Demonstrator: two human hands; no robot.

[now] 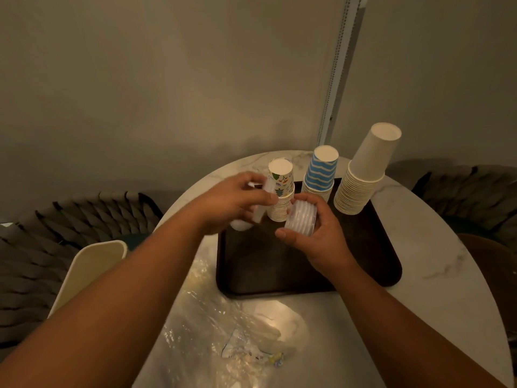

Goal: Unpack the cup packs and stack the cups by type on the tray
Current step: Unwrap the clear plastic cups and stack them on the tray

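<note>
A dark tray [363, 273] lies on the round marble table. Along its far edge stand three upside-down stacks: patterned cups [281, 189], blue-striped cups [320, 172] and plain cream cups [363, 175]. My right hand [316, 236] grips a short stack of clear plastic cups [300, 217] lying sideways over the tray. My left hand [232, 203] holds more clear plastic cups [258, 217] just left of the patterned stack; my fingers hide most of them.
Crumpled clear plastic wrapping [223, 331] lies on the table [447, 247] in front of the tray. A cream chair back [92, 264] stands at the left. Dark woven chairs [70, 219] ring the table, and a wall is close behind.
</note>
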